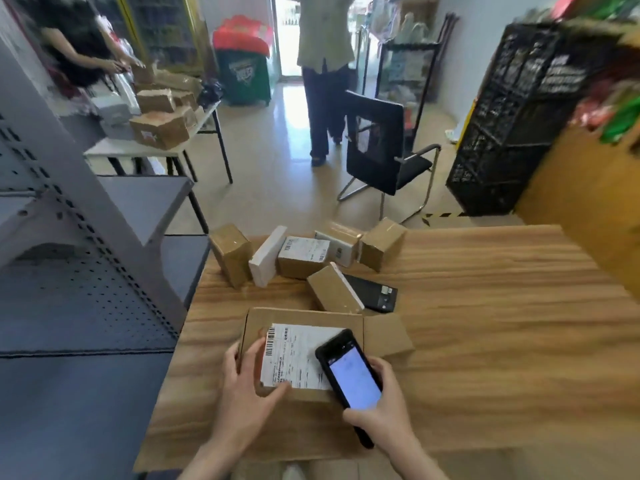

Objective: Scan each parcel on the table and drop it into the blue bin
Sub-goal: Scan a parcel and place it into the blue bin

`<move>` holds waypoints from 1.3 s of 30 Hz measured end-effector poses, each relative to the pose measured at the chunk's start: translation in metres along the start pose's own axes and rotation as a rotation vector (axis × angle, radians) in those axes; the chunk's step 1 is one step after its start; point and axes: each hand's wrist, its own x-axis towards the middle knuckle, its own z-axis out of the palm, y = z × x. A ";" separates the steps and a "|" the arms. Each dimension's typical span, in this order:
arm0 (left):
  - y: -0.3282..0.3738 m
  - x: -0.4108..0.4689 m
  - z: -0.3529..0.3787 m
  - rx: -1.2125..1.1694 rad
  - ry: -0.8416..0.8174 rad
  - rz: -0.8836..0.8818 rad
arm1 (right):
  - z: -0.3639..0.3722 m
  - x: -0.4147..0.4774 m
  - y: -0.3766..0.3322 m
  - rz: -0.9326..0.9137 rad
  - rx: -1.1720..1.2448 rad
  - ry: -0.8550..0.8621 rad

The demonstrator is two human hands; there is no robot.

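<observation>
A flat brown parcel (301,318) with a white shipping label (294,355) lies on the wooden table (485,323) right in front of me. My left hand (247,386) grips its near left corner, thumb on the label's edge. My right hand (384,407) holds a black phone (349,375) with a lit screen, tilted over the label's right side. Several more parcels (304,258) lie in a loose cluster at the table's far edge. No blue bin is in view.
A second black handheld device (375,293) lies beside a small parcel (334,294). Grey metal shelving (86,237) stands to the left, black crates (512,123) to the right. A black chair (381,147) and a standing person (325,64) are beyond the table.
</observation>
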 end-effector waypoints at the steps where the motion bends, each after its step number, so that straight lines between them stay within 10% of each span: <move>1: 0.014 -0.007 0.010 -0.007 -0.030 0.035 | -0.017 -0.012 0.009 0.003 0.041 0.038; 24: 0.372 -0.298 0.364 0.069 -1.098 1.106 | -0.365 -0.328 0.279 0.424 0.643 1.234; 39: 0.543 -0.430 0.613 0.132 -1.377 1.102 | -0.625 -0.364 0.421 0.644 0.628 1.224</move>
